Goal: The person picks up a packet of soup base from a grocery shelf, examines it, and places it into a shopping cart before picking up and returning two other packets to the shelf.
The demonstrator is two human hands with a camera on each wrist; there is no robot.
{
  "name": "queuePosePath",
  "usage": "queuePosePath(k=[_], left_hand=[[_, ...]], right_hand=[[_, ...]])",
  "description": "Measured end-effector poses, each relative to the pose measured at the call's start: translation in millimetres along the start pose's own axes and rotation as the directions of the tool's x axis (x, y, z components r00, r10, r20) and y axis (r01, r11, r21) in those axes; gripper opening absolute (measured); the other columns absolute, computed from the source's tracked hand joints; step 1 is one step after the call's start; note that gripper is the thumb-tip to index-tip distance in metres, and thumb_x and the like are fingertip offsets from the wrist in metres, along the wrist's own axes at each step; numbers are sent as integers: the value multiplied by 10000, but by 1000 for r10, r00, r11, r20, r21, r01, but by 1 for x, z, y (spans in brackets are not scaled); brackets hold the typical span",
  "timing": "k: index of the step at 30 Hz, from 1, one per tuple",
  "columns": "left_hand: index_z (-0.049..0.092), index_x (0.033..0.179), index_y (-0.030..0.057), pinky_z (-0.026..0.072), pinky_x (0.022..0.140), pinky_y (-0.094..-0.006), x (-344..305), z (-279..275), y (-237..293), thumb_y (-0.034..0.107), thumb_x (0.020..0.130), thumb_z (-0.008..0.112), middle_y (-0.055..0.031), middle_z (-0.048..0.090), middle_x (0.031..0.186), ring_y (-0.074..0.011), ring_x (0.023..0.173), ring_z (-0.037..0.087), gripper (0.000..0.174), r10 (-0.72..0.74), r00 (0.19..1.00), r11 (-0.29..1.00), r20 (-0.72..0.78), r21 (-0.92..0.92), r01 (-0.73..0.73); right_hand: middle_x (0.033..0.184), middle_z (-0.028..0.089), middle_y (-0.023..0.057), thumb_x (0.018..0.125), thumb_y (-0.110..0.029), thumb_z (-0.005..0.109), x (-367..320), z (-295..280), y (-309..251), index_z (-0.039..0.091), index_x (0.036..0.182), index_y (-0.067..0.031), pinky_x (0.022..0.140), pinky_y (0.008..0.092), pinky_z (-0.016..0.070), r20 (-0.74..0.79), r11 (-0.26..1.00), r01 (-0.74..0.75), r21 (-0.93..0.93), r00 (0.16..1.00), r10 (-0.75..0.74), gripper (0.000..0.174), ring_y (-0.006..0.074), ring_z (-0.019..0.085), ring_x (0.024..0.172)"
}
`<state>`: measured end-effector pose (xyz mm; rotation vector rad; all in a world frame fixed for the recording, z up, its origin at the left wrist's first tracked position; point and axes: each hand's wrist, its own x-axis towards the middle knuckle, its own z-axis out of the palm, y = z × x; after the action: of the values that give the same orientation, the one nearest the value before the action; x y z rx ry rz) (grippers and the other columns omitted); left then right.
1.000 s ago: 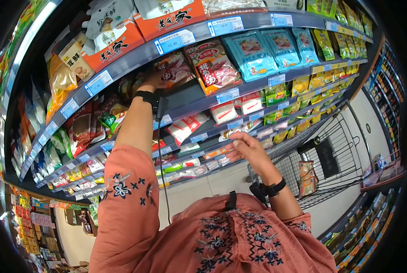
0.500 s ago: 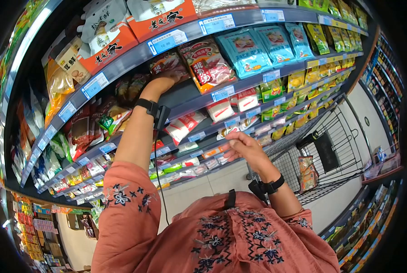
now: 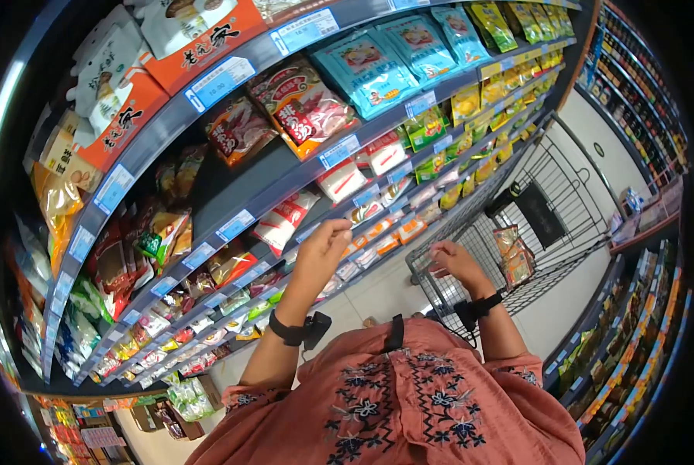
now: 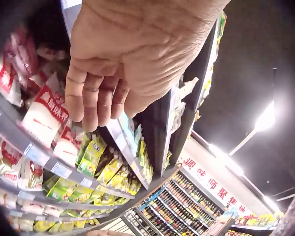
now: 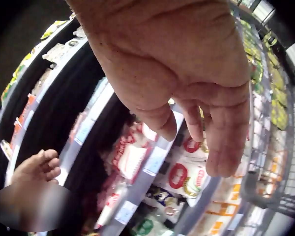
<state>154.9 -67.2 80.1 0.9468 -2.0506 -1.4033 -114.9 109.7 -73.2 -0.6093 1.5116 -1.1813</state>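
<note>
In the head view the left hand (image 3: 321, 252) is raised in front of the lower shelves, beside a red-and-white packet (image 3: 285, 220). The left wrist view shows this hand (image 4: 132, 64) with relaxed, slightly bent fingers and nothing in them. The right hand (image 3: 459, 266) hovers over the near side of the cart (image 3: 440, 301); its fingers hang loosely and empty in the right wrist view (image 5: 187, 73). Red soup packets (image 3: 296, 107) lie on the shelf above the left hand, a smaller one (image 3: 237, 132) beside them, neither touched.
Blue packets (image 3: 366, 70) sit right of the red ones, orange-and-white bags (image 3: 200, 39) on the shelf above. A packaged item (image 3: 513, 256) lies in the cart. Another shelf unit (image 3: 634, 333) stands at the right, with bottle shelves (image 3: 634, 85) behind the cart.
The left hand has come out of the shelf by the smaller red packet and moved down and right, empty. The right hand has shifted slightly right and down. The view has turned.
</note>
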Motion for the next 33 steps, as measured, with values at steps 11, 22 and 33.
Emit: queuePosePath(k=[11,22,33], left_hand=[[504,1363,-13,336,1131,-468,101,-12,57,201,924,633,-217,548,1371,-362,1330,470,505,680,732,517,40,682,-517],[572,1290,-19,399,1077,-446,104,-4,60,122,929,636,-215,591,1320,-384,1256,533,392,740,672,570,17,513,-642],[563,1260,-20,473,961,-419,0,39,-72,127,956,612,-208,651,1166,-355,1115,620,341,238,865,911,443,206,-356]], right_hand=[[1029,687,183,867,-339,666,-14,-1,97,585,1278,53,716,371,563,-183,847,-321,-423,946,267,574,266,682,841],[1201,656,277,836,-336,623,-12,8,186,641,1199,37,961,436,492,-201,719,-335,-609,942,268,521,402,632,1134],[1097,690,242,803,-225,634,-24,29,190,666,1108,-8,903,454,524,-348,679,-376,-630,919,186,376,406,652,1054]])
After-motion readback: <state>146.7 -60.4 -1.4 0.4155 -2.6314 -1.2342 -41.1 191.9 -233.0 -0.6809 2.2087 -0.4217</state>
